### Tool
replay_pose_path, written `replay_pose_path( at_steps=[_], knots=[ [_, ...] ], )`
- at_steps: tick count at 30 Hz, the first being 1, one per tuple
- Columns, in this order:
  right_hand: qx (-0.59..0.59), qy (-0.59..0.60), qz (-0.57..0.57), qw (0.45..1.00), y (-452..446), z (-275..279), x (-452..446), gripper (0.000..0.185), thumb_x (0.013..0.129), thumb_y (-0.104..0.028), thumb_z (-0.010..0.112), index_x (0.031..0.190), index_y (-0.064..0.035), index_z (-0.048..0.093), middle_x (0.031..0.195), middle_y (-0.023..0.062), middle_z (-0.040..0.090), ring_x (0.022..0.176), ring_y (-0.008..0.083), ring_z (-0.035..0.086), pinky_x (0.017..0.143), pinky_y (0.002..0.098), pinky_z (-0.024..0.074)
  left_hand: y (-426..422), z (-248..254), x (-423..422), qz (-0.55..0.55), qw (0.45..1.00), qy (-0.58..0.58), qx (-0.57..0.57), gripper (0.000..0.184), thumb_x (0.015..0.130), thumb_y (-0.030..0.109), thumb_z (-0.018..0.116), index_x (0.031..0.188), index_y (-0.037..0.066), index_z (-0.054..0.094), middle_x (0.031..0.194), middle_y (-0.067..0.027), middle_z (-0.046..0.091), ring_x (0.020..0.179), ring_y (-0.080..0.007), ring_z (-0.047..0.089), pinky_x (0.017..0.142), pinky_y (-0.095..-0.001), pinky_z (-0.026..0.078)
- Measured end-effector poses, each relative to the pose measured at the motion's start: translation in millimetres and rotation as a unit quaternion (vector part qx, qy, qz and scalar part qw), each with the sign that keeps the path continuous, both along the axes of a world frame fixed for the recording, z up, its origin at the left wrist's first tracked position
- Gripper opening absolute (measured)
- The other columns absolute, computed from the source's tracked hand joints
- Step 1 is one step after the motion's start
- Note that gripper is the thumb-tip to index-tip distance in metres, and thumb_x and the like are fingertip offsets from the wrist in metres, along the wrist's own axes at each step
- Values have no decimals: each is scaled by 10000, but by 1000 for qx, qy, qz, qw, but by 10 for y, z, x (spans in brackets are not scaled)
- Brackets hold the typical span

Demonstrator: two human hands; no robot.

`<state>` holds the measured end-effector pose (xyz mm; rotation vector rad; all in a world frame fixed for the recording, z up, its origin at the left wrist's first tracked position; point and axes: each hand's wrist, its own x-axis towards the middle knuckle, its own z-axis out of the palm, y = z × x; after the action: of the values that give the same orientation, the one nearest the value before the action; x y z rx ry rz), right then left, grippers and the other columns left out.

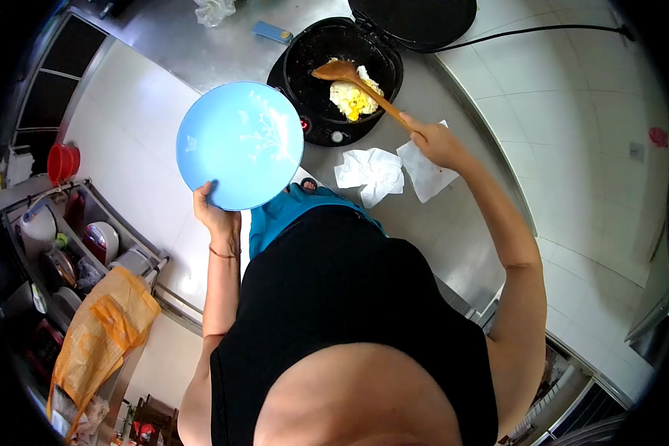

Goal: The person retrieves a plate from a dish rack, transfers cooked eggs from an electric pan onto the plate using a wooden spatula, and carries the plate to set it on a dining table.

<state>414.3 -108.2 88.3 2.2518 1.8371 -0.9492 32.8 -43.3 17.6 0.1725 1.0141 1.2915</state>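
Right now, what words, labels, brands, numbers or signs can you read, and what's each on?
No readable text anywhere.
Electric pan: any markings by the knob are too small to read.
Blue plate: white branch pattern, no lettering visible.
Orange bag: any print is too blurred.

Blue plate [234, 145] in left hand [214, 209] (patterned)

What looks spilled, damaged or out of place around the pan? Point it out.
Only mild untidiness: crumpled white paper lies loose on the metal counter near the black pan, looking discarded. No spill or damage is evident.
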Motion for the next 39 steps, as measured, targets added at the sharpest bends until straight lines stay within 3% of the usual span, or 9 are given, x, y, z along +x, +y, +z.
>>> replay_pose_path(
  at_steps=[8, 11, 14, 17, 21, 24, 34, 37, 39],
  knots=[
    [8, -14, -25, 1000, 222, 299, 157, 415, 863, -189, 391, 1277, -172, 380, 1070, 198, 552, 950, 310, 547, 835, 344, 401, 2, 19, 18, -4, 1000, 15, 7, 339, 724, 197, 467, 1002, 3, 479, 941, -88, 509, 886, -218, 507, 791, -333, 422],
    [-80, -52, -48, 994, 171, 377, 21, 417, 867, -182, 396, 1282, -158, 370, 1094, 185, 549, 964, 311, 542, 853, 347, 388, 13, 66, 44, 2, 1000, 21, 10, 333, 725, 197, 467, 998, 7, 480, 939, -87, 510, 887, -218, 508, 790, -330, 422],
    [45, 51, -9, 998, -62, 240, 313, 394, 860, -185, 435, 1253, -173, 417, 826, 156, 603, 718, 251, 568, 680, 337, 445, 0, 66, 61, 8, 1000, 22, 1, 327, 725, 193, 467, 994, 8, 481, 935, -86, 511, 890, -217, 508, 792, -328, 422],
    [-95, 107, -175, 974, 97, 603, 307, 453, 856, -214, 482, 1292, -165, 367, 638, 42, 501, 495, 106, 450, 449, 245, 392, -12, 15, 23, 2, 1000, 16, -2, 327, 724, 191, 467, 995, 9, 479, 939, -88, 510, 897, -218, 508, 796, -328, 421],
    [-115, 304, -269, 907, 163, 763, 693, 558, 857, -275, 500, 1335, -114, 261, 590, -27, 380, 366, 11, 282, 292, 150, 196, 1, 29, 21, 1, 1000, 26, -9, 331, 724, 190, 468, 1003, 10, 473, 953, -91, 504, 907, -216, 504, 800, -329, 420],
    [-135, 359, -307, 871, 188, 859, 940, 537, 861, -273, 488, 1329, -118, 276, 572, -36, 387, 373, 16, 314, 306, 147, 265, 5, -15, 16, 6, 1000, 29, -10, 336, 725, 191, 468, 1009, 11, 469, 961, -91, 500, 911, -214, 502, 802, -331, 420],
    [-195, 58, -216, 955, 441, 828, 1319, 355, 914, -181, 339, 1251, -95, 411, 538, -14, 418, 395, 59, 391, 339, 192, 348, -28, 6, 32, 39, 999, 11, -19, 205, 722, 167, 491, 866, 27, 531, 836, -57, 536, 811, -198, 518, 765, -310, 421],
    [-234, 37, -197, 951, 472, 958, 1320, 330, 910, -203, 362, 1199, -88, 473, 542, -16, 419, 392, 65, 389, 335, 202, 348, -38, -41, 1, 28, 999, 38, -19, 322, 720, 191, 473, 991, 17, 479, 932, -83, 510, 899, -209, 503, 800, -331, 415],
    [-254, 59, -203, 944, 425, 899, 1326, 328, 905, -219, 383, 1188, -88, 482, 542, -13, 421, 393, 64, 390, 334, 202, 350, -30, 16, 26, 44, 998, 29, -26, 233, 720, 174, 487, 898, 24, 511, 866, -66, 527, 839, -200, 512, 776, -318, 419]
  ],
)
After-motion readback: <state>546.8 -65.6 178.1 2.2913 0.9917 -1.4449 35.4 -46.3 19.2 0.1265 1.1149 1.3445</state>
